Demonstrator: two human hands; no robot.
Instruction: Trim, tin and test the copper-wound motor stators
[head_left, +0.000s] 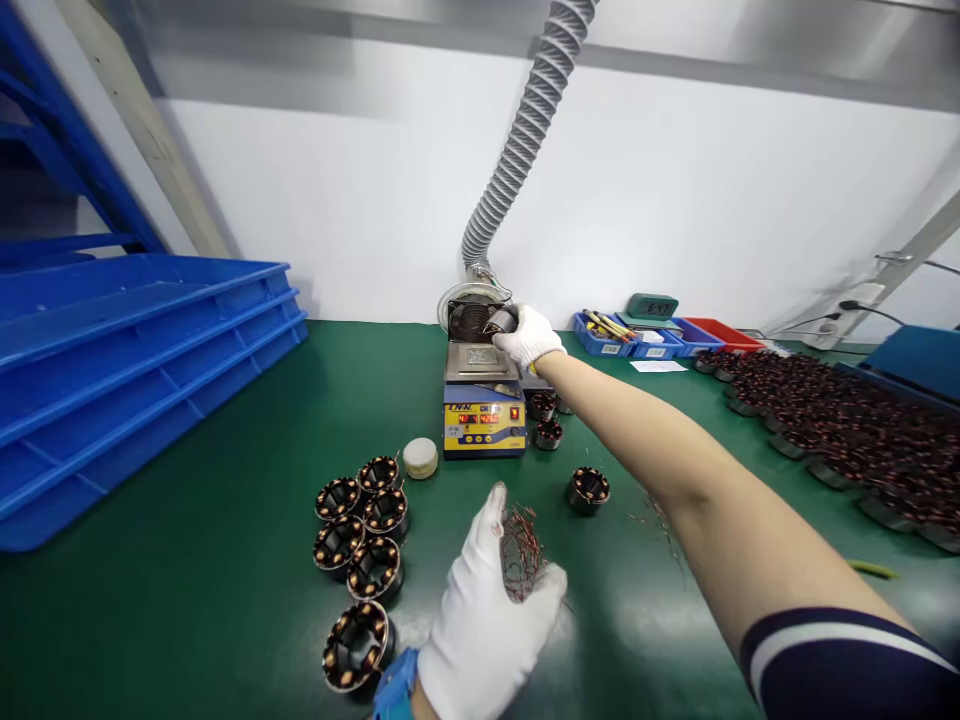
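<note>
My right hand, in a white glove, grips a motor stator tilted above the metal top of the solder pot. My gloved left hand is nearer to me, its thumb and fingers spread around a tangle of thin copper wire scraps. Whether the glove touches the scraps I cannot tell. To the left of that hand several stators with copper windings stand grouped on the green table. One more stator stands by itself to the right, and a round white-lidded tub sits beside the pot.
Stacked blue trays fill the left side. A grey exhaust hose comes down behind the pot to a fan. Small blue bins, a red bin and a green clock line the back. Many stators cover the right side.
</note>
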